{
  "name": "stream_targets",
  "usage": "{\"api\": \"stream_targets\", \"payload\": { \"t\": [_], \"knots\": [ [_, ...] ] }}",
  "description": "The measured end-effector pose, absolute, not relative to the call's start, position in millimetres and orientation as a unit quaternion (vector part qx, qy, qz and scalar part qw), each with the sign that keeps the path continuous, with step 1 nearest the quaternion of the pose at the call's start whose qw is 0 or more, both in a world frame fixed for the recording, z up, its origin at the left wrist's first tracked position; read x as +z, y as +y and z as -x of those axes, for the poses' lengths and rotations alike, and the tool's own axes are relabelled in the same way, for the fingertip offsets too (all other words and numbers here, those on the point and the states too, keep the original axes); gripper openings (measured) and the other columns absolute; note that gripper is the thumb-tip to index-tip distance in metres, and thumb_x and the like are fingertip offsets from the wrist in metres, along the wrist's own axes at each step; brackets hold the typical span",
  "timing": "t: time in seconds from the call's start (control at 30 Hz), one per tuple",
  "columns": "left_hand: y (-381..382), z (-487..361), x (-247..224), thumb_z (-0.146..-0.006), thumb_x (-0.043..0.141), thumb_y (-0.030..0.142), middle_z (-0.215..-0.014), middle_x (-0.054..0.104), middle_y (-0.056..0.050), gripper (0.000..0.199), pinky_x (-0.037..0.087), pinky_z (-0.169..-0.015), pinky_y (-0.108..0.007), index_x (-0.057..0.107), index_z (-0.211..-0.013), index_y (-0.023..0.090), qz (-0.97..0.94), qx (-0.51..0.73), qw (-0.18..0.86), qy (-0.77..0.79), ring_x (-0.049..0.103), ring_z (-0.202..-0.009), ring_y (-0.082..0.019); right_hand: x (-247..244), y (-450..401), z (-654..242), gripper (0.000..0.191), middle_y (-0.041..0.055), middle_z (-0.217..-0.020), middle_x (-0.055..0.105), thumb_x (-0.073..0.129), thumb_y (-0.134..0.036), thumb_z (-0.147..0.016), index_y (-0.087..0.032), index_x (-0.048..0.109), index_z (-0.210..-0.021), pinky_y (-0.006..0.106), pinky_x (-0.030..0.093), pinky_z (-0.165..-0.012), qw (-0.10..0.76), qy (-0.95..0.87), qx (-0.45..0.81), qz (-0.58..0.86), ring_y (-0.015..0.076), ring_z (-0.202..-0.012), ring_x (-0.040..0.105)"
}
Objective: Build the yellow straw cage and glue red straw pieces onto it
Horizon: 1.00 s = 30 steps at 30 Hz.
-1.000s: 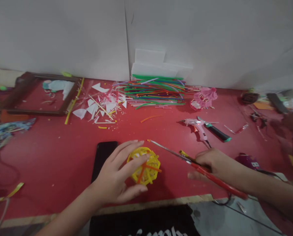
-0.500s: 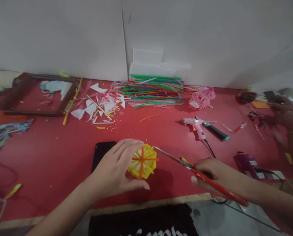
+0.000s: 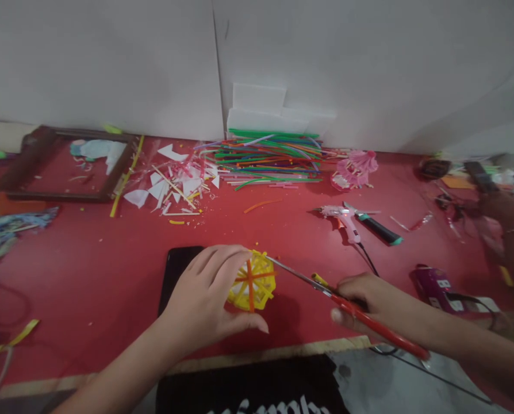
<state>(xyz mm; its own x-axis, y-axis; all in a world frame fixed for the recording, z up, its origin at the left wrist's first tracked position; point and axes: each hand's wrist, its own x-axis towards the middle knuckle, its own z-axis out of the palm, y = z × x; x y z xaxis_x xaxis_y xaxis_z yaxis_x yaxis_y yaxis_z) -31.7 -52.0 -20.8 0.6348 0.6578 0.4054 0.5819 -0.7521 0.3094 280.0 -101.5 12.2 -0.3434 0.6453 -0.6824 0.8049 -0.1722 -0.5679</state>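
Your left hand [image 3: 216, 287] curls round the left of the yellow-and-orange lattice [image 3: 257, 284], thumb nearside; can't tell if gripping. Your right hand [image 3: 363, 296] grips red-handled scissors [image 3: 321, 286], tips at lattice's far edge.

Wall [image 3: 110, 63] plain, pale grey-white, fills top of view. Dark vertical seam [image 3: 218, 69] splits it left of centre, running down to table level; looks like two panels meeting. Small dark mark [image 3: 227, 29] just right of seam, near top. Soft shadow [image 3: 468, 109] on wall, right side, greyer there. Table [image 3: 123, 282] set along wall, red top, smooth, slight sheen, spans full width. Front edge [image 3: 317, 349] pale tan strip, uneven, worn-looking. Floor [image 3: 369, 382] grey, visible lower right below edge, one dark stain [image 3: 344, 371]. Light dim, diffuse; source out of frame. Far right blurry, details unclear.
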Motion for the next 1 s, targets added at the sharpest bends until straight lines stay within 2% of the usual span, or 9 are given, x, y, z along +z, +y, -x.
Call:
{"api": "stream_targets", "payload": {
  "t": [0.3,0.47,0.6,0.73,0.87,1.0],
  "knots": [
    [-54.1,30.7,-22.6,-0.064,0.065,0.076,-0.112,0.067,-0.017,0.086,0.051,-0.091,-0.048,0.050,-0.122,0.014,-0.890,0.260,0.103,0.361,0.063,-0.103,-0.033,7.8,-93.4,-274.7,0.057,-0.0046,-0.058,0.034,0.055,-0.069,-0.080,-0.018,0.041,-0.058,0.023,0.022,-0.047,0.074,0.669,-0.451,-0.586,0.0082,-0.053,0.029],
    [-55.3,31.2,-23.1,-0.065,0.067,0.074,-0.113,0.067,-0.016,0.084,0.050,-0.091,-0.049,0.050,-0.124,0.017,-0.883,0.265,0.117,0.368,0.063,-0.103,-0.033,11.3,-89.7,-272.6,0.057,-0.0037,-0.058,0.038,0.055,-0.069,-0.080,-0.017,0.046,-0.059,0.024,0.023,-0.047,0.078,0.673,-0.446,-0.584,0.0089,-0.053,0.033],
    [-57.1,32.1,-23.8,-0.064,0.066,0.074,-0.114,0.066,-0.018,0.085,0.049,-0.092,-0.050,0.050,-0.123,0.015,-0.884,0.262,0.114,0.370,0.063,-0.104,-0.034,8.6,-89.6,-272.2,0.060,-0.0031,-0.057,0.039,0.056,-0.073,-0.077,-0.017,0.048,-0.058,0.024,0.023,-0.047,0.080,0.673,-0.440,-0.588,0.0095,-0.053,0.035],
    [-57.2,31.8,-22.7,-0.063,0.064,0.077,-0.116,0.064,-0.018,0.088,0.049,-0.094,-0.050,0.046,-0.124,0.015,-0.885,0.260,0.109,0.370,0.061,-0.107,-0.034,6.0,-90.3,-271.3,0.063,-0.0035,-0.055,0.036,0.056,-0.078,-0.072,-0.017,0.050,-0.055,0.024,0.021,-0.046,0.076,0.663,-0.438,-0.603,0.0096,-0.052,0.032],
    [-55.7,33.5,-19.4,-0.057,0.064,0.081,-0.121,0.060,-0.021,0.101,0.048,-0.096,-0.053,0.041,-0.129,0.013,-0.883,0.283,0.119,0.356,0.059,-0.112,-0.036,4.0,-89.1,-271.5,0.064,-0.0040,-0.054,0.035,0.056,-0.077,-0.073,-0.016,0.055,-0.055,0.023,0.022,-0.046,0.059,0.686,-0.434,-0.582,0.0088,-0.052,0.030],
    [-54.7,38.8,-16.7,-0.067,0.069,0.069,-0.126,0.059,-0.021,0.095,0.046,-0.098,-0.054,0.033,-0.137,0.016,-0.889,0.268,0.148,0.340,0.056,-0.117,-0.036,4.3,-87.1,-269.9,0.065,-0.0048,-0.051,0.035,0.055,-0.076,-0.075,-0.015,0.060,-0.057,0.022,0.024,-0.045,0.045,0.709,-0.427,-0.560,0.0077,-0.050,0.030]
  ]
}}
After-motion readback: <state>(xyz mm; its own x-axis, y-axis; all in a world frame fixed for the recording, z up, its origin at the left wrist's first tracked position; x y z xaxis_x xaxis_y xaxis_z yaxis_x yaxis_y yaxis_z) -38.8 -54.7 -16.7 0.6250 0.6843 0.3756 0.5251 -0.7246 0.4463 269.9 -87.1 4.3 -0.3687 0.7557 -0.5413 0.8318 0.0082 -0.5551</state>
